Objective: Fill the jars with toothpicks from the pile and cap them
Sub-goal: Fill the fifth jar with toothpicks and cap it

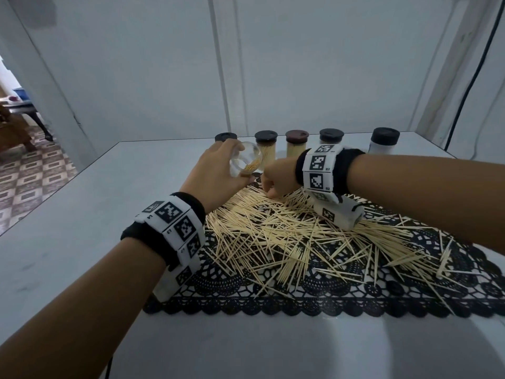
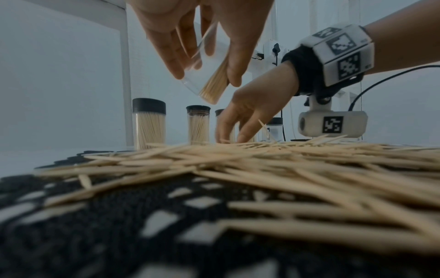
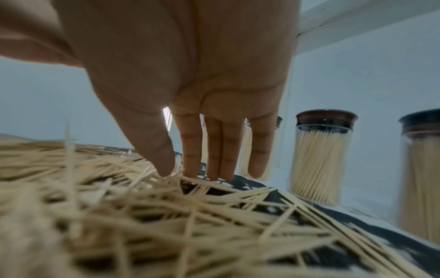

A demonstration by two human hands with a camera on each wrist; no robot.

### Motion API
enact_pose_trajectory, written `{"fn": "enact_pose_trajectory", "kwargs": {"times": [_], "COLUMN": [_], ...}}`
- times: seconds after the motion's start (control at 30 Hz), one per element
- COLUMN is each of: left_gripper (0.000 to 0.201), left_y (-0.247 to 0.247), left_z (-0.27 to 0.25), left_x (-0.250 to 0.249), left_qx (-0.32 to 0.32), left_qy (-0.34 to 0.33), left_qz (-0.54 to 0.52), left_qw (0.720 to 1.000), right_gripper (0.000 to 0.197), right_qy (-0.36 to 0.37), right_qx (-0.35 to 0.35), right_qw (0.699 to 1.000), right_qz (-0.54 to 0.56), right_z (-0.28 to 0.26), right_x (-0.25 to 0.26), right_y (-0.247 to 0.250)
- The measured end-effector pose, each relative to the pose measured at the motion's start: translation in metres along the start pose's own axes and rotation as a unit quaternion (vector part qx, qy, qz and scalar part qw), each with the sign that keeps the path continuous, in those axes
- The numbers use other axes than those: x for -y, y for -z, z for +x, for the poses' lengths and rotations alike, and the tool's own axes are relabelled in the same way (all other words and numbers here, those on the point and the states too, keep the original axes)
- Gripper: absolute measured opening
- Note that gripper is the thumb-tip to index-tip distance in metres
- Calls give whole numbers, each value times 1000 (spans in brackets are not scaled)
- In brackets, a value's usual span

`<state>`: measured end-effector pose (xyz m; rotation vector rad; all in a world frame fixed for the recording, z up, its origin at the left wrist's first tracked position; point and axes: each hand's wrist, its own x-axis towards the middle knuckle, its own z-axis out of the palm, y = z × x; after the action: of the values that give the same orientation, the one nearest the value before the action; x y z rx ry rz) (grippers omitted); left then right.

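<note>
Left hand (image 1: pixel 216 168) has the clear jar (image 1: pixel 246 160) wrapped in its fingers, tilted in the air above the far edge of the black lace mat (image 1: pixel 328 302), mouth angled toward the person, a small bundle of toothpicks lying along its lower wall. Right hand (image 1: pixel 273 181) is down at the far edge of the toothpick pile (image 1: pixel 287 236), thumb and fingers pointing straight down with their tips pressed among the sticks. Nothing looks pinched yet, though the fingertips are partly buried and blurred, so I can't be certain.

Along the table's (image 1: pixel 82 242) far edge stand the capped jars (image 1: pixel 296 143), in a row, at least three packed full; the white one nearest the far right corner I can't read.

So we're mid-fill: this jar is mostly empty, and the hand is gathering the next pinch. What comes next, by my reckoning, is closing those fingers on a small aligned bunch, lifting it clear of the tangle, and feeding it into the tilted mouth just beside. Sticks lying crosswise will snag at the rim, so lining them up matters.
</note>
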<state>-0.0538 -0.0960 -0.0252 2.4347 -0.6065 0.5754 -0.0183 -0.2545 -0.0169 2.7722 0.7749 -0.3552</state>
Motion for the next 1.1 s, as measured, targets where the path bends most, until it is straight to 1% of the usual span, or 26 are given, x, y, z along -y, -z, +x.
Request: {"fn": "enact_pose_trajectory", "kwargs": {"times": [0.3, 0.4, 0.53, 0.57, 0.6, 0.67, 0.73, 0.8, 0.87, 0.9, 0.93, 0.97, 1.0, 1.1], "left_gripper": [52, 51, 50, 50, 51, 50, 50, 51, 51, 51, 51, 51, 51, 51], "left_y": [0, 0, 0, 0, 0, 1, 1, 1, 1, 1, 1, 2, 2, 1], "left_z": [-1, -1, -1, -1, -1, -1, -2, -2, -2, -2, -2, -2, -2, -2], "left_x": [-1, -1, -1, -2, -2, -3, -3, -3, -3, -3, -3, -3, -3, -4], "left_qx": [6, 4, 6, 7, 8, 12, 14, 14, 14, 13, 13, 13, 13, 13], "left_qy": [-3, -9, -11, -11, -10, -7, -7, -9, -8, -7, -7, -6, -6, -5], "left_qz": [-4, -7, -7, -7, -9, -12, -10, -8, -11, -13, -13, -13, -14, -13], "left_qw": [1000, 1000, 1000, 1000, 1000, 1000, 1000, 1000, 1000, 1000, 1000, 1000, 1000, 1000], "right_gripper": [28, 34, 42, 47, 56, 79, 96, 103, 95, 86, 71, 56, 45, 26], "right_qy": [50, 51, 59, 54, 44, 17, 2, 1, 7, 11, 17, 22, 26, 26], "right_qx": [1, 11, 18, 22, 33, 74, 101, 100, 82, 75, 70, 68, 67, 62], "right_qw": [998, 995, 992, 992, 994, 995, 994, 995, 996, 997, 997, 997, 997, 997], "right_qz": [41, 84, 108, 109, 100, 66, 32, 5, -22, -29, -24, -10, 8, 44], "right_z": [-40, -52, -65, -69, -72, -78, -80, -81, -83, -83, -82, -82, -82, -81], "right_x": [3, 2, 1, 0, 0, -2, -2, 0, 6, 8, 10, 12, 13, 17], "right_y": [-8, -10, -12, -12, -12, -12, -12, -12, -13, -14, -15, -16, -16, -15]}}
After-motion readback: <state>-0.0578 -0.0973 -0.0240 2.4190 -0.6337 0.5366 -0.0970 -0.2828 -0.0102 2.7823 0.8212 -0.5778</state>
